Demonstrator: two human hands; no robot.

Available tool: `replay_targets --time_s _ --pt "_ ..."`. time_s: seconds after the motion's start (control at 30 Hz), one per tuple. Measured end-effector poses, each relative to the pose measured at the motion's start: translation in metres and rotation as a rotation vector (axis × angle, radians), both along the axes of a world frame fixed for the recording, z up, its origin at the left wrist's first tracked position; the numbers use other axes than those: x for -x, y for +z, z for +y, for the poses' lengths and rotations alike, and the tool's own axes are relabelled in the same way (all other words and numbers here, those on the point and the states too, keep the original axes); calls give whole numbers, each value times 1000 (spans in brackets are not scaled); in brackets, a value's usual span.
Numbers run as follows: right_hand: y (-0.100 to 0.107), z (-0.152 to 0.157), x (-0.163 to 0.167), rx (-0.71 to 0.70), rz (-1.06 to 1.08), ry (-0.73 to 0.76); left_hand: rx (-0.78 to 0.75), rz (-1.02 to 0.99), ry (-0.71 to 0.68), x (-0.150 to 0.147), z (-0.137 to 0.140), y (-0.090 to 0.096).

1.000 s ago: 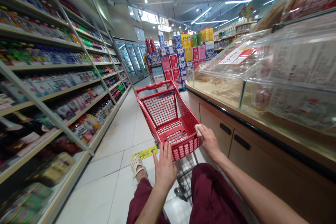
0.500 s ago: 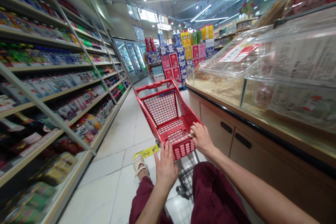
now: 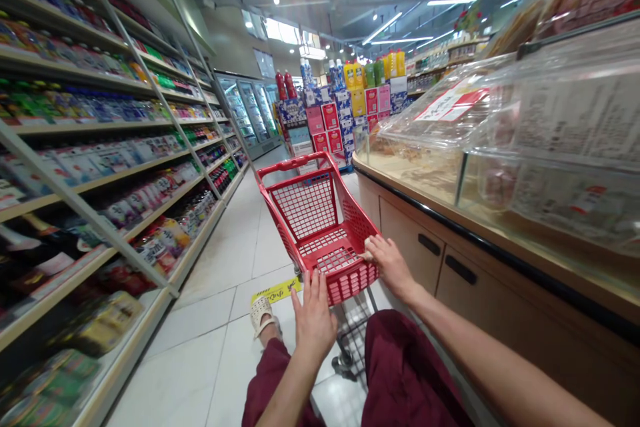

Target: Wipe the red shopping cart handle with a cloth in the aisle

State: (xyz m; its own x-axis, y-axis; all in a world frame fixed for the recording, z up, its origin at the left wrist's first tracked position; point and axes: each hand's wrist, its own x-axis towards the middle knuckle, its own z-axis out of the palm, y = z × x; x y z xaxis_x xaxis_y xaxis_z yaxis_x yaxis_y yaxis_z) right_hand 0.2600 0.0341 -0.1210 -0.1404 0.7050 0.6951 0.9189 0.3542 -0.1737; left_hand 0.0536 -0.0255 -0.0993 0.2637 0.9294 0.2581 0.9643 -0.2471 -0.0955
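Observation:
A red plastic shopping cart (image 3: 305,203) stands in front of me, with no goods visible in its basket. My left hand (image 3: 315,320) lies palm down at the basket's near edge, fingers stretched forward and slightly apart. At the near right corner of the rim is my right hand (image 3: 394,268), its fingers bent. A small pale, crumpled-looking thing (image 3: 369,248) sticks out at its fingertips; its kind cannot be made out. My palms and the undersides of my fingers are hidden.
Long shelves of bottles and packs (image 3: 110,120) line the left. On the right runs a wooden counter (image 3: 405,213) stacked with clear plastic packages (image 3: 450,107). Ahead stand piled drink cartons (image 3: 327,123) and glass-door coolers (image 3: 253,110). A yellow floor sign (image 3: 276,291) lies beside my foot.
Shelves, counter and floor sign have shifted slightly in view. My right hand's fingers have moved a little on the rim corner. The left hand keeps nearly the same place on the cart.

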Motion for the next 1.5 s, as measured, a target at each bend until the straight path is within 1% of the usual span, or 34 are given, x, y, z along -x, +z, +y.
replay_targets --time_s 0.07,0.1,0.13,0.17,0.2,0.3,0.33,0.37,0.47,0.5,0.53,0.57,0.67,0.7,0.73,0.77,0.87,0.9,0.93,0.97,1.07,1.1,1.13,1.23,1.27,1.3,1.33,1.43,1.47,1.5 --pt "-11 -9 26 -66 -16 72 -4 -2 -8 0 0 -1" --pt "-14 -11 34 -86 -30 107 0 -6 -15 0 -1 -1" --pt "-15 -13 37 -96 -40 125 8 -12 -23 0 -1 -1" --pt "-14 -13 34 -96 -37 112 17 -19 -29 1 -1 0" --pt "-12 -11 28 -88 -18 62 25 -28 -34 1 -1 0" --pt "-7 -7 7 -40 92 -167 28 -59 -31 -1 -1 -1" --pt "-7 -7 7 -26 107 -187 21 -66 -26 -2 -1 -2" --pt "-7 -8 12 -20 99 -156 13 -66 -23 -3 -1 -2" --pt "-11 -15 38 -28 -7 88 -11 -30 -29 -3 0 -3" --pt "-12 -16 44 -27 -31 137 -16 -14 -34 -2 0 -3" --pt "-12 -16 45 -22 -37 143 -20 -3 -39 -1 -1 -3" --pt "-11 -15 42 -14 -22 106 -24 3 -41 -1 -1 -3" --pt "-9 -9 25 10 68 -105 -33 -8 -40 0 -2 -4" --pt "-9 -8 23 9 84 -141 -37 -15 -35 0 -2 -5" --pt "-10 -8 24 4 83 -141 -42 -22 -31 0 -2 -6" --pt "-11 -10 29 -4 67 -108 -48 -27 -29 0 -3 -7" --pt "-11 -17 48 -24 -19 59 -57 -29 -33 2 -2 -8" --pt "-10 -18 51 -23 -43 99 -56 -28 -38 3 -2 -8" --pt "-8 -18 50 -18 -52 106 -54 -29 -42 4 -2 -8" --pt "-6 -18 47 -8 -38 73 -52 -32 -44 5 -2 -8" --pt "-1 -15 39 30 60 -125 -59 -36 -39 3 -3 -8" --pt "-2 -16 42 31 72 -144 -64 -34 -33 2 -3 -8" --pt "-3 -17 48 20 59 -112 -67 -30 -26 1 -2 -8" --pt "-8 -24 71 -46 -38 108 -53 -23 -19 0 -2 -7" --pt "-9 -26 74 -59 -59 151 -45 -22 -24 0 -2 -7" --pt "-9 -26 72 -61 -66 159 -39 -21 -31 1 -2 -7" --pt "-9 -25 65 -51 -55 128 -38 -21 -38 2 -1 -7" --pt "-8 -21 38 -7 19 -73 -57 -26 -44 1 -1 -8" --pt "-8 -20 33 0 34 -121 -66 -31 -38 0 -1 -9" --pt "-8 -21 32 0 32 -133 -73 -34 -31 -1 -1 -9"
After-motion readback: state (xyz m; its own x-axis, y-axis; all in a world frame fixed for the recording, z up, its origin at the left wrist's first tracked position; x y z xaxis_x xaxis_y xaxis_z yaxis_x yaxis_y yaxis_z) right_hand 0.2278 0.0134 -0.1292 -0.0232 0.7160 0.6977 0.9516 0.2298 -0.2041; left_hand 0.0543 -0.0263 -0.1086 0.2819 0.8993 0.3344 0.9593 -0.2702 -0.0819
